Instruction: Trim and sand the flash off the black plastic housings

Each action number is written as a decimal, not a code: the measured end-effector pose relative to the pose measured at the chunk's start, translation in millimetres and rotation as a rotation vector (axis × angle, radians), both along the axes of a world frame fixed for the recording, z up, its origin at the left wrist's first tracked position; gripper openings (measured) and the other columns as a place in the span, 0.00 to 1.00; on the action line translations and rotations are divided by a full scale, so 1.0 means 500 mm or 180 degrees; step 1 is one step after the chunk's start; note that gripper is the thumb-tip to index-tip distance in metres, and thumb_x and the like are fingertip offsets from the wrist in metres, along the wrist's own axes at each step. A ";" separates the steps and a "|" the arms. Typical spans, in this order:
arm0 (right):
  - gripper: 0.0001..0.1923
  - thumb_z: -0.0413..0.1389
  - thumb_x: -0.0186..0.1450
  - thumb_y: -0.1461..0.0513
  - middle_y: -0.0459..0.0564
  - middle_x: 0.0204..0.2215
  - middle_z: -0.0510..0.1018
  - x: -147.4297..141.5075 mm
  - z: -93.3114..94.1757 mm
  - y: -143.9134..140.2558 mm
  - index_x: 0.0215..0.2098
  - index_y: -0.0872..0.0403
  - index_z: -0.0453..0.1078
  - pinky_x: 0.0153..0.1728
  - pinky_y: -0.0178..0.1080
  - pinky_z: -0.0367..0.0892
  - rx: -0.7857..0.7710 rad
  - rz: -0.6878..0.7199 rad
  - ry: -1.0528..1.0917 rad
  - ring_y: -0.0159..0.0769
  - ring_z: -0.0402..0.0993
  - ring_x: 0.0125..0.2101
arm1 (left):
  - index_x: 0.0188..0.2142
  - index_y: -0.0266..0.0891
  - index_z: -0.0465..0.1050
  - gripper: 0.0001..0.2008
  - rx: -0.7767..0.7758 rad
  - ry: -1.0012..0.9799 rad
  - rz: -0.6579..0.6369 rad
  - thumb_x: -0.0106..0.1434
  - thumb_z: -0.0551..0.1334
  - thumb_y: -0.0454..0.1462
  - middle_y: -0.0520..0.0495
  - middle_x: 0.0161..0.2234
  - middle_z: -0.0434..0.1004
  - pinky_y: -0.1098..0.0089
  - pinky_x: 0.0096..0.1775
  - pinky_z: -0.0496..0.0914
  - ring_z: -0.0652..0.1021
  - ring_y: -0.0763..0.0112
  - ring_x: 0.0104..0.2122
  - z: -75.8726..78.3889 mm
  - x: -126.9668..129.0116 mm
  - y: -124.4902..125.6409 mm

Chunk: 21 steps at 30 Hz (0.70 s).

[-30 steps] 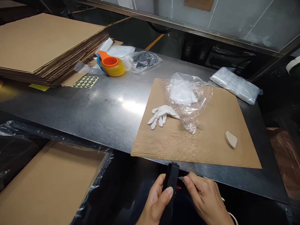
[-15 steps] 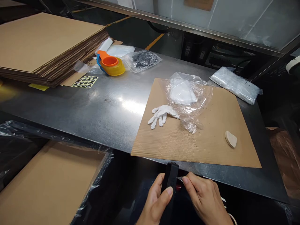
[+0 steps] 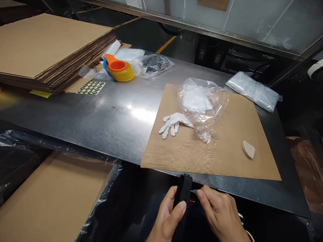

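Observation:
My left hand (image 3: 168, 215) is wrapped round a long black plastic piece (image 3: 184, 188), held upright at the table's front edge, thumb on its near face. My right hand (image 3: 220, 211) is closed on a small pointed metal blade (image 3: 193, 191), whose tip meets or nearly meets the right side of the black piece. Most of the blade's tool is hidden in my fingers. Something red shows just below the tip, too small to name. Beyond my hands, a white glove (image 3: 175, 123) and a beige wedge-shaped block (image 3: 248, 149) lie on a flat cardboard sheet (image 3: 176, 158).
Crumpled clear plastic (image 3: 217, 104) lies on the cardboard, and a pack of plastic bags (image 3: 254, 90) behind it. Leftward on the metal table (image 3: 101, 124) are a tape dispenser (image 3: 118, 67), a sticker sheet (image 3: 92, 88) and stacked cardboard (image 3: 55, 43). A plastic-lined box (image 3: 58, 195) stands lower left.

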State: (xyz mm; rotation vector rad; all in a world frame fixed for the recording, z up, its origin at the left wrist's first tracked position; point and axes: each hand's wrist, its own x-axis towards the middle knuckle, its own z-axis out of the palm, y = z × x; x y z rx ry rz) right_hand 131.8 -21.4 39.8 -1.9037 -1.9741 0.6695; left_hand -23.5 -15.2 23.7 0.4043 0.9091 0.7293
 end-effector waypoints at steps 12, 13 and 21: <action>0.20 0.39 0.69 0.56 0.43 0.17 0.68 -0.001 -0.005 -0.007 0.23 0.53 0.62 0.21 0.29 0.51 -0.0154 -0.0024 0.0236 0.27 0.65 0.17 | 0.46 0.41 0.68 0.20 0.0026 -0.0028 -0.0009 0.55 0.62 0.45 0.54 0.21 0.66 0.68 0.31 0.66 0.68 0.73 0.21 0.000 0.001 0.002; 0.20 0.40 0.69 0.56 0.43 0.17 0.67 0.001 -0.007 -0.007 0.23 0.53 0.60 0.21 0.29 0.51 -0.0202 -0.0078 0.0331 0.27 0.64 0.17 | 0.46 0.41 0.68 0.19 0.0010 -0.0050 0.0006 0.56 0.62 0.45 0.54 0.20 0.66 0.68 0.31 0.66 0.68 0.73 0.21 -0.001 0.001 0.002; 0.16 0.46 0.65 0.51 0.44 0.23 0.66 -0.004 -0.012 0.016 0.29 0.53 0.61 0.28 0.32 0.57 -0.0856 -0.0403 0.2050 0.30 0.62 0.25 | 0.44 0.40 0.67 0.19 0.0423 0.0093 0.0405 0.54 0.64 0.43 0.45 0.36 0.74 0.61 0.45 0.65 0.74 0.60 0.39 -0.009 0.017 0.002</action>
